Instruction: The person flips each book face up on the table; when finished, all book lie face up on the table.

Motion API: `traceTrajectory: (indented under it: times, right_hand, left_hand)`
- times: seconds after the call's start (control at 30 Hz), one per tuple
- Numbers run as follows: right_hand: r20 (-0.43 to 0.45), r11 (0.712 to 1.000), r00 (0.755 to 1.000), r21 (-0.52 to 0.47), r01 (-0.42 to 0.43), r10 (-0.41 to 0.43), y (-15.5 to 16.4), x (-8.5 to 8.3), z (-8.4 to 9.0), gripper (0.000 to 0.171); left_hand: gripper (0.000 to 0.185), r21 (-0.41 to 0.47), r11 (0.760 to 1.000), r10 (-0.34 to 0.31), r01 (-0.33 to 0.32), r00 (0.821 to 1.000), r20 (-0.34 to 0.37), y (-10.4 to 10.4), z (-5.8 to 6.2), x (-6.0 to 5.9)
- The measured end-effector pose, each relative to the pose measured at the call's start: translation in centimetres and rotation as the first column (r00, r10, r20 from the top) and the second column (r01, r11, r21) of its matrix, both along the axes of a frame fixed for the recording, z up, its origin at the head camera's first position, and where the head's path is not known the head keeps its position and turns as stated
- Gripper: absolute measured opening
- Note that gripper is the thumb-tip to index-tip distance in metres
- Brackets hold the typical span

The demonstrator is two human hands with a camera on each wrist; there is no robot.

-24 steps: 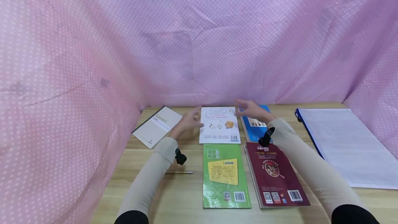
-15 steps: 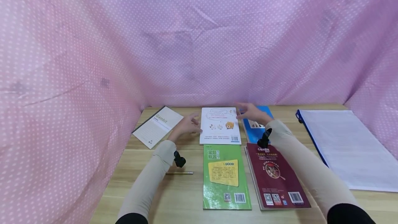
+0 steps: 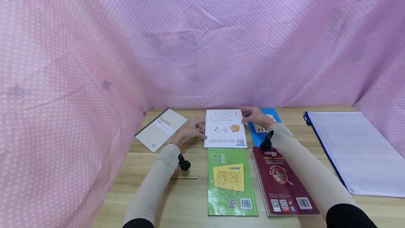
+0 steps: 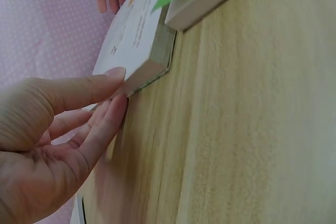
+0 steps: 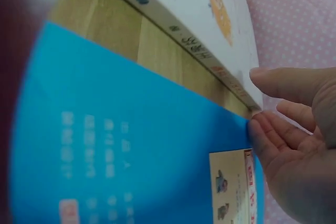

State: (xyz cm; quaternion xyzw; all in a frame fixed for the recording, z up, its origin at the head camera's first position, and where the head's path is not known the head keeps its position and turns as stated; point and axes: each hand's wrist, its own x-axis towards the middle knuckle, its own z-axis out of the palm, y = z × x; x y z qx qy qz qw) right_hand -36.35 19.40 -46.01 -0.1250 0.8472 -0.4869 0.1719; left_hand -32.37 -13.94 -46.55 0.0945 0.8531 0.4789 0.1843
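**Hands flanking white book at far edge of table**

Hands are sitting on either side of a white book (image 3: 225,128), which is lying flat on the wooden table (image 3: 190,200) near the pink dotted cloth (image 3: 95,45) at the back. The left hand (image 3: 190,132) is touching the book's left edge, its thumb and fingertips (image 4: 116,106) nearly straight against the page block without closing round it. The right hand (image 3: 255,116) is resting at the book's far right corner, fingers loosely extended, also lying over the blue book (image 3: 262,129) just beside it. Nearer the person, a green book (image 3: 230,182) and a dark red book (image 3: 281,182) are lying side by side. A notebook (image 3: 160,128) is lying to the left, a pencil (image 3: 184,177) is lying by the left sleeve, and a white folder (image 3: 354,150) is lying at the right.
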Motion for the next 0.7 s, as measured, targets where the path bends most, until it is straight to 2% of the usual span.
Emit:
traceTrajectory:
  times: [0.2,0.37,0.57,0.7]
  right_hand:
    - [0.012,0.999,1.0,0.045,0.028,-0.029,-0.5,-1.0,-0.4,0.076]
    - [0.04,0.994,0.997,0.089,0.065,-0.069,-0.5,-1.5,-0.3,0.078]
    - [0.058,0.992,0.995,0.105,0.075,-0.081,-0.5,-2.0,-0.5,0.078]
    - [0.065,0.99,0.994,0.115,0.083,-0.091,-0.7,-2.0,-0.5,0.077]
  left_hand:
    - [0.081,0.01,1.0,-0.008,0.008,1.0,0.028,0.0,0.2,0.3]
    - [0.08,0.024,0.999,-0.043,0.042,0.999,0.027,0.1,0.5,0.5]
    - [0.086,0.029,0.994,-0.102,0.101,0.994,0.05,-0.4,0.1,0.3]
    - [0.094,0.01,0.993,-0.115,0.115,0.99,0.08,-0.6,-0.1,0.1]
